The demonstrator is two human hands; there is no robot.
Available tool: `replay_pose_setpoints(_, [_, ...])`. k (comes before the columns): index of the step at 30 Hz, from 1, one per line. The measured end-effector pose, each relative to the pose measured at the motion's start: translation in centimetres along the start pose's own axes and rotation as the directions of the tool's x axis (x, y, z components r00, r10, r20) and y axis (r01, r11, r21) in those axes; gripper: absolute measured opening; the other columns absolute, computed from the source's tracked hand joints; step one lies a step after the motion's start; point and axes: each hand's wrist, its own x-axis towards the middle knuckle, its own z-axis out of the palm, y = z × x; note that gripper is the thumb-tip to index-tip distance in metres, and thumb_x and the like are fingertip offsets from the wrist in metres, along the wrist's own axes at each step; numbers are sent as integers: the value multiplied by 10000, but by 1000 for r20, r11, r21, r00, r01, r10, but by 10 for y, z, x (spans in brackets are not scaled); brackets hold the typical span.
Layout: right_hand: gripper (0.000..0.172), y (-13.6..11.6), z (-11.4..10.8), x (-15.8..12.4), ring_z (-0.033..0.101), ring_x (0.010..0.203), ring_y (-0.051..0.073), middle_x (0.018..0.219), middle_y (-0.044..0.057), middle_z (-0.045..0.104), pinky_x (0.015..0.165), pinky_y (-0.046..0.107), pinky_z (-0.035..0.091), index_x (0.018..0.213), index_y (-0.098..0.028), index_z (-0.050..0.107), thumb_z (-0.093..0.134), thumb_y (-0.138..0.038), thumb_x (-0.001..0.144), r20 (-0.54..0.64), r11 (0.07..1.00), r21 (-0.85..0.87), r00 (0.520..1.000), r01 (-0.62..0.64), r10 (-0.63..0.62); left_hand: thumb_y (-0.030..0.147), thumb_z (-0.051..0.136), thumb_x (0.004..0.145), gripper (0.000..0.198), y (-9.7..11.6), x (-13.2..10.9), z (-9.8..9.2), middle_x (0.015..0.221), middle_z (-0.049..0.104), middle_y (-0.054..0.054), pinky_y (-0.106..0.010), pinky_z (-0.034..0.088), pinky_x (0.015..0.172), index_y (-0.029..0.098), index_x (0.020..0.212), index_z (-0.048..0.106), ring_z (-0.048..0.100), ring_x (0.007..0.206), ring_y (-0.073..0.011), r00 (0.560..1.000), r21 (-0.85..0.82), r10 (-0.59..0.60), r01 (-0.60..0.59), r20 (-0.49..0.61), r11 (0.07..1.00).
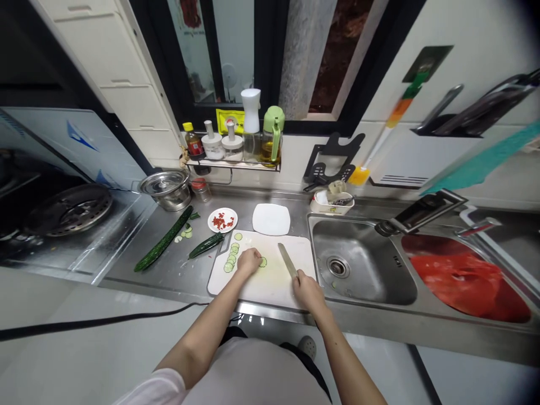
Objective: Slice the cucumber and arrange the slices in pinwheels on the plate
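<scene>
My left hand rests curled on the white cutting board, fingers closed over cucumber slices that lie in a row to its left; one slice shows at its fingertips. My right hand grips the handle of a knife, whose blade points away over the board and touches no cucumber. A cut cucumber piece lies off the board's left corner. A long whole cucumber lies further left on the steel counter.
Behind the board sit a small plate of red bits and a white square plate. A steel sink is right of the board, a red basin beyond it. A lidded pot and a condiment shelf stand at the back.
</scene>
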Motion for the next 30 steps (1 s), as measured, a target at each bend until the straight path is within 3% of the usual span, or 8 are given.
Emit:
replay_pose_setpoints(8, [324, -4, 0, 4, 657, 994, 261, 1056, 143, 690, 755, 326, 430, 1163, -172, 533, 293, -270, 968, 15, 1000, -15, 1000, -2, 3, 225, 643, 746, 87, -15, -21, -7, 750, 692, -6, -207, 406, 619, 186, 813, 683, 609, 687, -116, 994, -145, 87, -96, -64, 985])
replay_pose_setpoints(13, [324, -9, -1, 6, 661, 983, 273, 1040, 157, 691, 743, 345, 440, 1178, -154, 504, 274, -231, 964, 62, 1000, -28, 998, 6, -4, 220, 644, 735, 62, -55, -38, -17, 696, 669, 12, -191, 422, 612, 186, 781, 670, 599, 649, -105, 992, -224, 90, -108, -89, 968])
replay_pose_setpoints(18, [319, -15, -1, 5, 662, 983, 273, 1044, 171, 686, 752, 353, 444, 1177, -145, 498, 275, -202, 957, 60, 1000, -29, 998, 7, -5, 249, 639, 738, 81, -102, -44, -33, 675, 652, 31, -188, 430, 616, 187, 785, 659, 590, 625, -98, 990, -259, -10, -28, -143, 965])
replay_pose_setpoints(21, [318, -17, -1, 4, 662, 992, 278, 1054, 177, 683, 764, 357, 446, 1185, -141, 497, 289, -199, 951, 59, 1000, -27, 998, -2, 4, 272, 641, 738, 108, -119, -45, -39, 664, 641, 40, -190, 420, 618, 186, 803, 658, 586, 626, -98, 982, -252, -50, 3, -180, 968])
replay_pose_setpoints(25, [312, -18, 0, 3, 663, 992, 283, 1041, 183, 684, 762, 357, 450, 1180, -136, 497, 296, -211, 953, 54, 999, -41, 999, -4, 7, 278, 632, 754, 116, -123, -45, -42, 651, 628, 43, -191, 400, 604, 182, 816, 654, 575, 619, -99, 972, -231, -82, 30, -221, 973])
replay_pose_setpoints(30, [306, -18, 1, 3, 665, 992, 279, 1031, 187, 684, 764, 357, 451, 1177, -134, 497, 302, -202, 952, 58, 999, -40, 998, -5, 7, 245, 624, 766, 90, -113, -44, -47, 733, 681, 18, -198, 397, 628, 192, 830, 658, 608, 690, -118, 969, -135, -116, 87, -219, 987])
